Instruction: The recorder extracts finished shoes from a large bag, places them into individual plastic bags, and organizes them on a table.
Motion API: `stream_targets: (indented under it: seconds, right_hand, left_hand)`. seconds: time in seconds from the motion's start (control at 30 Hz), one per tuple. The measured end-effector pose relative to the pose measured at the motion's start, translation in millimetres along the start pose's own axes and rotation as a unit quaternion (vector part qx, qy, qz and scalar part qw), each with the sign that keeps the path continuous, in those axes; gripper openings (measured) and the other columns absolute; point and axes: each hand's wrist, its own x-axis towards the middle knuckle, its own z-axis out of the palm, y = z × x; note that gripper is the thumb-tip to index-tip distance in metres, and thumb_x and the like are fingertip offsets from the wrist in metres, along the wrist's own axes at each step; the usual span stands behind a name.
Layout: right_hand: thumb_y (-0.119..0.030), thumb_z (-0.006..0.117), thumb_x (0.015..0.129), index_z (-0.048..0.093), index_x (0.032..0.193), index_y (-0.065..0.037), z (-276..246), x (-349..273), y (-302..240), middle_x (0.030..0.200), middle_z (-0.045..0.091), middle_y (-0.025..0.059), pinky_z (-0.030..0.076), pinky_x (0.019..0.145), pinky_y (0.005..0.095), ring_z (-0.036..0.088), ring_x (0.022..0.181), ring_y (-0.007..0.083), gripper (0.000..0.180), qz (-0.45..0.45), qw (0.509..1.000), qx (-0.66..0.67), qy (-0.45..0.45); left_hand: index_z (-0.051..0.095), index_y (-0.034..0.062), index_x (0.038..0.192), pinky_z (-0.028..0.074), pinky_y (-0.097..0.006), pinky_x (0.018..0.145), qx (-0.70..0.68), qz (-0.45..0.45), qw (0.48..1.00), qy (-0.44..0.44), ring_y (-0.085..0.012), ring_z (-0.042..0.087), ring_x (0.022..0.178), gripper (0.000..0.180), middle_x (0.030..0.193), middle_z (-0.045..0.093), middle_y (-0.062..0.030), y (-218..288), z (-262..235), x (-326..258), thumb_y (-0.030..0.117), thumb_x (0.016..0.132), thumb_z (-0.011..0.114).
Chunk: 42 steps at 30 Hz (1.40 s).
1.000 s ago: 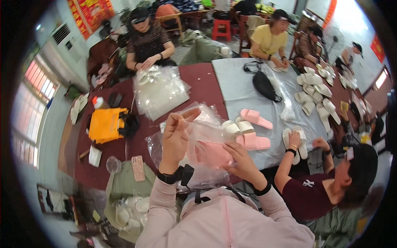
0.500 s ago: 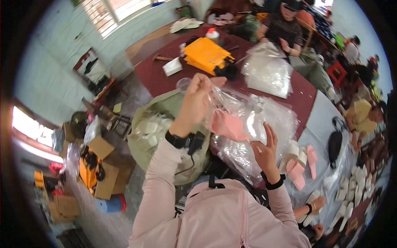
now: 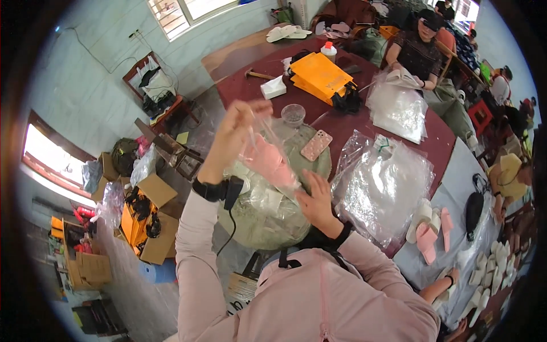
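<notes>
A pair of pink slippers [image 3: 269,162] lies inside a clear plastic bag [image 3: 290,180], lifted above a large green-grey sack. The fingers of my left hand [image 3: 232,130] are closed on the bag's upper edge and slightly blurred. At the bag's lower end, my right hand [image 3: 318,204] has its thumb and fingers around the plastic. In the sack [image 3: 239,231] below are clear-wrapped pale items, partly covered by the held bag. To the right of my right hand is a stack of clear plastic bags [image 3: 387,191] on the dark red table.
A pink-patterned phone [image 3: 317,145] and a clear round tub [image 3: 293,115] sit near the sack. Yellow bags [image 3: 320,77], a white box [image 3: 273,87] and a hammer [image 3: 259,74] lie farther back. Across the table a person [image 3: 419,48] handles clear bags. Loose pink slippers [image 3: 426,242] lie right.
Both hands and the bagged pink slippers have moved left, off the bag stack to over the sack. My right hand has closed on the bag's end. The view has shifted left.
</notes>
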Motion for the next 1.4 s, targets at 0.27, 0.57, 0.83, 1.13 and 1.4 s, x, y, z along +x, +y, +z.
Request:
stream_targets:
  seconds: [0.27, 0.57, 0.83, 1.13, 1.4]
  right_hand:
    - [-0.035, 0.056, 0.081, 0.055, 0.112, -0.005, 85, -154, 55, 0.104, 0.058, 0.0211, 0.045, 0.082, 0.0419, 0.057, 0.096, 0.0322, 0.042, 0.116, 0.777, 0.145, -0.601]
    - [-0.039, 0.055, 0.081, 0.054, 0.107, -0.004, 20, -140, 15, 0.100, 0.060, 0.0174, 0.046, 0.075, 0.0448, 0.058, 0.091, 0.0360, 0.044, 0.370, 0.807, 0.038, -0.459]
    - [-0.040, 0.057, 0.079, 0.054, 0.111, -0.001, -21, -175, 12, 0.106, 0.059, 0.0186, 0.044, 0.083, 0.0428, 0.055, 0.099, 0.0357, 0.050, 0.451, 0.792, 0.077, -0.405]
    - [-0.040, 0.056, 0.080, 0.054, 0.113, -0.003, -66, -212, 65, 0.113, 0.056, 0.0197, 0.042, 0.086, 0.0428, 0.052, 0.105, 0.0356, 0.050, 0.504, 0.785, 0.089, -0.348]
    - [-0.030, 0.054, 0.080, 0.054, 0.111, -0.002, -161, -235, 165, 0.113, 0.054, 0.0211, 0.041, 0.088, 0.0406, 0.050, 0.106, 0.0353, 0.042, 0.660, 0.707, -0.144, 0.208]
  left_hand:
    - [0.053, 0.0045, 0.087, 0.035, -0.038, 0.094, 0.323, -0.246, 0.860, -0.308, -0.0262, 0.044, 0.111, 0.018, 0.114, 0.050, -0.0139, -218, -23, -109, 0.016, 0.075, 0.059]
    - [0.049, 0.0011, 0.116, 0.035, -0.048, 0.094, 0.635, -0.231, 0.687, -0.269, -0.0386, 0.045, 0.113, 0.037, 0.121, 0.048, -0.0225, -324, -8, -159, 0.018, 0.083, 0.043]
    - [0.059, 0.0032, 0.110, 0.039, -0.040, 0.093, 0.625, -0.328, 0.544, -0.454, -0.0363, 0.051, 0.109, 0.039, 0.117, 0.053, -0.0215, -349, -35, -118, 0.024, 0.080, 0.047]
    - [0.059, 0.0017, 0.105, 0.042, -0.040, 0.087, 0.551, -0.128, 0.659, -0.495, -0.0351, 0.054, 0.101, 0.044, 0.105, 0.059, -0.0200, -215, 149, -53, 0.039, 0.084, 0.049]
    - [0.043, 0.0085, 0.125, 0.040, -0.043, 0.091, 0.407, -0.011, 0.714, -0.570, -0.0403, 0.046, 0.109, 0.051, 0.124, 0.045, -0.0237, -259, 292, -59, 0.030, 0.081, 0.057]
